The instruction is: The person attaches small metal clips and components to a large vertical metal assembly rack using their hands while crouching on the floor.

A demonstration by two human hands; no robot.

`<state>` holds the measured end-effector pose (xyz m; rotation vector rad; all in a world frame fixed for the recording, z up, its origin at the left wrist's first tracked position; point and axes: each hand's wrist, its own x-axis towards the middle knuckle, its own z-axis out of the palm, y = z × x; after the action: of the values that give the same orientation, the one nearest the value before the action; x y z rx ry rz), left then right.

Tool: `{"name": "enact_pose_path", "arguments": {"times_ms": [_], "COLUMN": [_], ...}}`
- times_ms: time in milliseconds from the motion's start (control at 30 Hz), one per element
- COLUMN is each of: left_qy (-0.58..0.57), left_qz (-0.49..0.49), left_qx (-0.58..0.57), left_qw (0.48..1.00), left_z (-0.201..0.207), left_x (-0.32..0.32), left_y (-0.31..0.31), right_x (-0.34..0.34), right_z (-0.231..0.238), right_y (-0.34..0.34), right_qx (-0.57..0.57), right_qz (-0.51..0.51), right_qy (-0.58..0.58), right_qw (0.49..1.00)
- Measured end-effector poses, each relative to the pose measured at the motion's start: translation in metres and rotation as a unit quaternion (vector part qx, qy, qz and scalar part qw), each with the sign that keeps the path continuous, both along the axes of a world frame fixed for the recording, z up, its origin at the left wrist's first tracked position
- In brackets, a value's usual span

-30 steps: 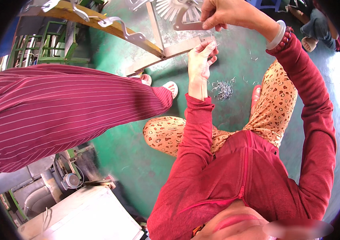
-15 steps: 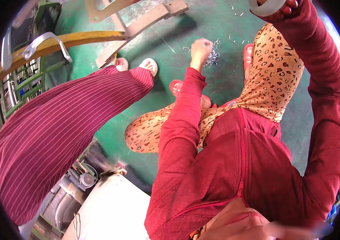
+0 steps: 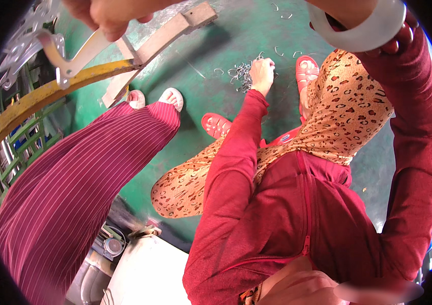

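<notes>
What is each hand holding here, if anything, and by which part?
The right hand grips a bent metal bracket by its upper-right end. The left hand is at the pile of wire hooks; whether it holds one cannot be told.

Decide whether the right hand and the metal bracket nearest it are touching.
Touching. The head view shows the right hand at the top edge, its fingers over the upper end of the bracket.

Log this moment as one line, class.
Left hand at wire-hook pile | right hand gripping metal bracket | pile on green floor
</notes>
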<state>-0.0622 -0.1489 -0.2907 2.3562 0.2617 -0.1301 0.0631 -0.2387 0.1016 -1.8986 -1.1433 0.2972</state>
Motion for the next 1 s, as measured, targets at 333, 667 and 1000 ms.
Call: {"name": "enact_pose_path", "arguments": {"times_ms": [333,667,1000], "left_qy": [-0.087,-0.154,-0.190], "left_qz": [0.013,0.013,-0.114], "left_qx": [-0.057,-0.106,0.066], "left_qw": [0.994,0.982,0.973], "left_z": [-0.036,-0.126,-0.041], "left_x": [0.048,0.043,0.136], "left_y": [-0.060,-0.096,-0.020], "right_x": [-0.005,-0.008,0.001], "right_z": [-0.005,-0.010,-0.019], "right_y": [-0.008,0.056,0.143], "right_qx": [-0.003,0.069,0.230], "right_qz": [-0.028,-0.010,-0.034], "right_qy": [-0.016,-0.052,-0.162], "right_qw": [0.999,0.996,0.959]}}
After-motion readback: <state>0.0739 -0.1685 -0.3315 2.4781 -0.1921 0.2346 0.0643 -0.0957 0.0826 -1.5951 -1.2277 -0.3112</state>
